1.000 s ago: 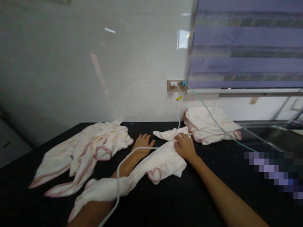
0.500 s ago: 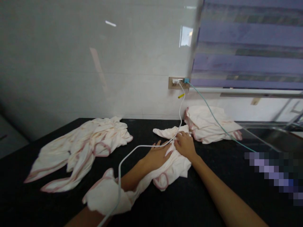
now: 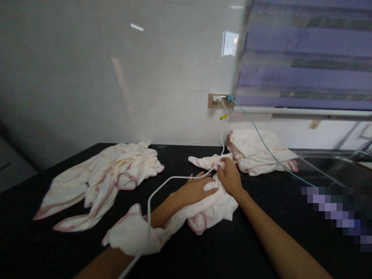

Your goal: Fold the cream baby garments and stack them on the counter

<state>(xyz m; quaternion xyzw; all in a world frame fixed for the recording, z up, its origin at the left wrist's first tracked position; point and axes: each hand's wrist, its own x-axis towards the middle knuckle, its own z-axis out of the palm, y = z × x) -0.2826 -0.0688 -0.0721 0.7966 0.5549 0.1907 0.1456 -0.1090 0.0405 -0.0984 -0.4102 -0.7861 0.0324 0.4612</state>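
Observation:
A small cream garment with pink trim (image 3: 213, 205) lies crumpled on the black counter (image 3: 261, 248) in front of me. My left hand (image 3: 197, 188) lies on its middle with its fingers closed on a fold of the cloth. Beside it, my right hand (image 3: 229, 176) pinches the cloth at its far end, next to a loose sleeve (image 3: 205, 161). Part of the same garment drapes over my left forearm (image 3: 133, 236). A white cable (image 3: 162, 184) crosses my left arm.
A pile of similar cream clothes (image 3: 101, 182) lies to the left, and a folded stack (image 3: 258, 153) sits at the back right. The white cable and a teal cable (image 3: 267, 149) run up to a wall socket (image 3: 219, 100). A metal sink (image 3: 337, 164) is at the right.
My left hand has come off the counter onto the garment and closed on a fold beside my right hand. The cloth has bunched up toward the hands.

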